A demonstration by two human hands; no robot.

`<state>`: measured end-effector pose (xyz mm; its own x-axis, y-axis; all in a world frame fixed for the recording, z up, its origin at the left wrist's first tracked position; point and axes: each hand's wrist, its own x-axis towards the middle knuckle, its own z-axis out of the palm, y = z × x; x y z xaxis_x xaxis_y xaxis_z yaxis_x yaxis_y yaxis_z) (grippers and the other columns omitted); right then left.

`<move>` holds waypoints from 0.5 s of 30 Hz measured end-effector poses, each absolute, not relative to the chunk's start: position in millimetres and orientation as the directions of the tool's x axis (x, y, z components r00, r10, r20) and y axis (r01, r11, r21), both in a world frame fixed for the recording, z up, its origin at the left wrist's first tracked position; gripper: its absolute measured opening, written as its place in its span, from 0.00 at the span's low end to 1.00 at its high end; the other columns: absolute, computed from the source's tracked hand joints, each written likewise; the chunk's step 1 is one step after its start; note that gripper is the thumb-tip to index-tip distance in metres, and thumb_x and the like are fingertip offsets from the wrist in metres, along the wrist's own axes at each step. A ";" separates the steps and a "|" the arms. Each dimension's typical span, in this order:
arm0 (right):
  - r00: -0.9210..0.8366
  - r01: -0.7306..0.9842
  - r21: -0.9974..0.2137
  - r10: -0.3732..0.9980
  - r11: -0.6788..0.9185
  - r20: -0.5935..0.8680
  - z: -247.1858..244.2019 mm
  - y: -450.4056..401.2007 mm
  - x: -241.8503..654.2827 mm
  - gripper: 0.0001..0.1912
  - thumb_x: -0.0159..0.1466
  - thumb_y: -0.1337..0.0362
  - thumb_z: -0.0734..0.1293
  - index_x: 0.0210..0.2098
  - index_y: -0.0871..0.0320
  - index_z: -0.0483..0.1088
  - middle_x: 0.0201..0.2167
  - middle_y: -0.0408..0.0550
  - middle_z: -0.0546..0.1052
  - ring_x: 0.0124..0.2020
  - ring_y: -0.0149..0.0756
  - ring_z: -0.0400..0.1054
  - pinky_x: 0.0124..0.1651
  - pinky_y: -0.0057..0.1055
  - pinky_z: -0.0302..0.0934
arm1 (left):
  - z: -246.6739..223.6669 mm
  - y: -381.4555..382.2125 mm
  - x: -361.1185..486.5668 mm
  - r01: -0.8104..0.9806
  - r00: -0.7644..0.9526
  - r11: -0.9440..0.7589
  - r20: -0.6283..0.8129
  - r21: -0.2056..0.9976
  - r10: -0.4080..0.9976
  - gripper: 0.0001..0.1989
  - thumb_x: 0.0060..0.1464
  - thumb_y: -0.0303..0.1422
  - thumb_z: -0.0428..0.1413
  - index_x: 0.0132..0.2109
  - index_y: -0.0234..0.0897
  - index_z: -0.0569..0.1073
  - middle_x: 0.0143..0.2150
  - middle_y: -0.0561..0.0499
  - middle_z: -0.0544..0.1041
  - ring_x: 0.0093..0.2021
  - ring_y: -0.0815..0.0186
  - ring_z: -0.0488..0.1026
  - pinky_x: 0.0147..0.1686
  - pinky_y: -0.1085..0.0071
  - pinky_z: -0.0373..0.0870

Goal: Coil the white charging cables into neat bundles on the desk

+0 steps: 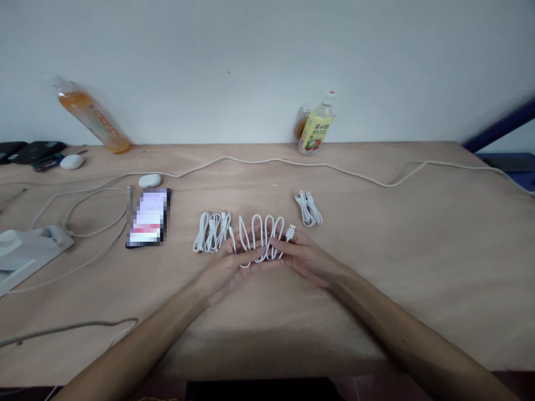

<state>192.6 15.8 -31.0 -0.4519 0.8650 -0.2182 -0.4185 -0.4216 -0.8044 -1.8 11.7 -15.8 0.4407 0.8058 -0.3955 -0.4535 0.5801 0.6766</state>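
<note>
A white USB cable [258,223] lies in several loose loops across both hands above the wooden table. Its USB plug [290,231] sticks up at the right, beside the fingers of my right hand [303,253]. My left hand [228,264] holds the loops from the left, thumb laid over them and fingers beneath. The right thumb presses on the loops from the other side. Just behind the left hand, coiled white cables [207,231] lie side by side. Another coiled white cable [308,209] rests apart, to the right and farther back.
A phone [149,217] with a blurred screen and a white earbud case [150,180] lie to the left. An orange drink bottle [94,122] and a yellow-labelled bottle [316,129] stand by the wall. One long white cord [276,160] crosses the table [397,250]. A white box [29,250] is at far left.
</note>
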 end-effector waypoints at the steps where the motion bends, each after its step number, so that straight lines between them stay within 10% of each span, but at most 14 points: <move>1: -0.450 -0.414 -0.805 0.864 -0.426 -0.226 -30.0 15.8 192.7 0.28 0.63 0.54 0.81 0.62 0.47 0.78 0.55 0.46 0.85 0.57 0.42 0.78 0.66 0.42 0.67 | -15.3 11.9 -2.0 -0.459 0.443 0.579 -0.391 0.674 0.807 0.37 0.55 0.19 0.71 0.69 0.45 0.76 0.64 0.43 0.83 0.67 0.48 0.78 0.67 0.47 0.77; 15: -0.433 -0.428 -0.808 0.876 -0.405 -0.211 -28.9 14.6 191.5 0.30 0.63 0.53 0.82 0.62 0.48 0.78 0.54 0.48 0.85 0.53 0.42 0.80 0.64 0.42 0.69 | -2.9 15.0 0.3 -0.469 0.373 0.603 -0.474 0.646 0.798 0.28 0.65 0.21 0.62 0.68 0.40 0.76 0.62 0.39 0.84 0.60 0.50 0.82 0.63 0.47 0.80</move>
